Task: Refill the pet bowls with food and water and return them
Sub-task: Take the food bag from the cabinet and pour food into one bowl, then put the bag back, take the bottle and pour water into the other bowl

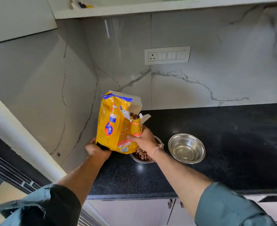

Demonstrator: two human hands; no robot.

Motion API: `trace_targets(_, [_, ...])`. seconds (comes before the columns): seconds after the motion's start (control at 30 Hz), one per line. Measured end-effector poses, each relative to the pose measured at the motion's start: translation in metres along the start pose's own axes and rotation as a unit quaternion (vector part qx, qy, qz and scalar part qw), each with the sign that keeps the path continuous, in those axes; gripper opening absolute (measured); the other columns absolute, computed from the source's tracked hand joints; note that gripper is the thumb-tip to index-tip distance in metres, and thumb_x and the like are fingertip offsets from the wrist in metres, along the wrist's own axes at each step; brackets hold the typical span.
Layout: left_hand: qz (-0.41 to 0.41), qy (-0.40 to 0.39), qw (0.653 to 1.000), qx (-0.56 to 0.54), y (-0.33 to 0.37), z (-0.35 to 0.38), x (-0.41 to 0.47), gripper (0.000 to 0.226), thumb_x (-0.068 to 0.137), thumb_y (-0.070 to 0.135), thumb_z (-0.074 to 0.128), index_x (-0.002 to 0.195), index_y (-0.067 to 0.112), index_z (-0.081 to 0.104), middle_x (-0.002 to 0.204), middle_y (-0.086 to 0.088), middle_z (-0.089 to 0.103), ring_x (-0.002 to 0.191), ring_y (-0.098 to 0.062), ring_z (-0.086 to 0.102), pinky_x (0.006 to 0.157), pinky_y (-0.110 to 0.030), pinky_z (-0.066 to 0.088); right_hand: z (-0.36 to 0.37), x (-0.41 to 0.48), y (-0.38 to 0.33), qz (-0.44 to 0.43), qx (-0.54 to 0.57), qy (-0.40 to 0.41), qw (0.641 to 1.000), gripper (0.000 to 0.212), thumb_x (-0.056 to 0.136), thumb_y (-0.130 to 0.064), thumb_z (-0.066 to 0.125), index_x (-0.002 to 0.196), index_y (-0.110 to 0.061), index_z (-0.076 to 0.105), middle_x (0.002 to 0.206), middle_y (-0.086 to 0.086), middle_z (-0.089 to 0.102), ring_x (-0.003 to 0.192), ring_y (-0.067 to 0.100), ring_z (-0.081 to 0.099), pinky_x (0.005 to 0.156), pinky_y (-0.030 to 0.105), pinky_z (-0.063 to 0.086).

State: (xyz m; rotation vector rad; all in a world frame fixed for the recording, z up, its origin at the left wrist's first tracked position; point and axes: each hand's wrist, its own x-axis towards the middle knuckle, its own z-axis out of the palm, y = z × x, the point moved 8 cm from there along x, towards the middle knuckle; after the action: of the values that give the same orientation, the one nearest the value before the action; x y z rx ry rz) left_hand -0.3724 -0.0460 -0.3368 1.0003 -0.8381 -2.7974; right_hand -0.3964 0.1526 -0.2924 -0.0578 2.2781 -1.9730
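I see teal-grey sleeves: the left sleeve frayed at its cuff, the right sleeve plain; a pinkish thread rings the right wrist.

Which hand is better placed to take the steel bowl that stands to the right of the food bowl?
Probably right. The right hand grips the bag on the side nearest that bowl; the left hand holds the bag at its bottom corner, farther away.
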Motion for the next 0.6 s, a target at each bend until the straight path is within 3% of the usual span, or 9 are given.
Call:
trace_targets(0.13, [-0.007, -0.019, 1.000, -0.023, -0.003, 0.015, -0.016, 0.031, 0.092, 0.033, 0.041, 0.102, 0.021, 0.068, 0.106, -0.009, 0.072, 0.105, -0.029, 0.068, 0.101, -0.050, 0.051, -0.017, -0.012, -0.036, -0.041, -0.072, 0.021, 0.996, 0.060, 0.078, -0.032, 0.088, 0.130, -0.022, 0.058, 0.120, 0.000, 0.072, 0.107, 0.017, 0.068, 0.093, 0.034, 0.052])
trace_targets(0.3, [-0.011, -0.057, 0.998, -0.037, -0.001, 0.045, -0.048, 0.028, 0.090, 0.029, 0.043, 0.096, 0.018, 0.068, 0.099, -0.009, 0.072, 0.095, -0.030, 0.069, 0.102, -0.052, 0.050, -0.036, -0.031, -0.074, -0.079, -0.131, 0.054, 0.987, 0.072, 0.077, -0.040, 0.088, 0.136, -0.020, 0.052, 0.127, 0.002, 0.070, 0.114, 0.021, 0.067, 0.097, 0.036, 0.053])
trace_targets(0.4, [-0.025, -0.079, 0.996, -0.042, -0.001, 0.062, -0.064, 0.021, 0.088, 0.028, 0.044, 0.091, 0.019, 0.063, 0.101, -0.006, 0.068, 0.101, -0.028, 0.068, 0.105, -0.053, 0.047, -0.047, -0.048, -0.100, -0.113, -0.136, 0.067, 0.982, 0.069, 0.079, -0.041, 0.086, 0.136, -0.022, 0.052, 0.128, 0.002, 0.069, 0.116, 0.023, 0.066, 0.102, 0.043, 0.053])
trace_targets(0.53, [-0.041, -0.132, 0.989, -0.060, 0.002, 0.090, -0.092, 0.016, 0.087, 0.026, 0.045, 0.080, 0.021, 0.058, 0.079, -0.004, 0.065, 0.080, -0.025, 0.069, 0.103, -0.050, 0.049, -0.061, -0.068, -0.136, -0.152, -0.106, 0.089, 0.979, 0.059, 0.082, -0.039, 0.084, 0.132, -0.025, 0.056, 0.122, -0.003, 0.071, 0.112, 0.020, 0.067, 0.101, 0.047, 0.053])
trace_targets(0.6, [-0.046, -0.159, 0.984, -0.071, 0.006, 0.106, -0.108, 0.014, 0.084, 0.025, 0.047, 0.077, 0.020, 0.057, 0.078, -0.004, 0.064, 0.081, -0.024, 0.069, 0.102, -0.050, 0.049, -0.069, -0.075, -0.154, -0.171, -0.096, 0.100, 0.976, 0.053, 0.083, -0.038, 0.083, 0.130, -0.026, 0.058, 0.120, -0.003, 0.072, 0.111, 0.019, 0.068, 0.102, 0.048, 0.053])
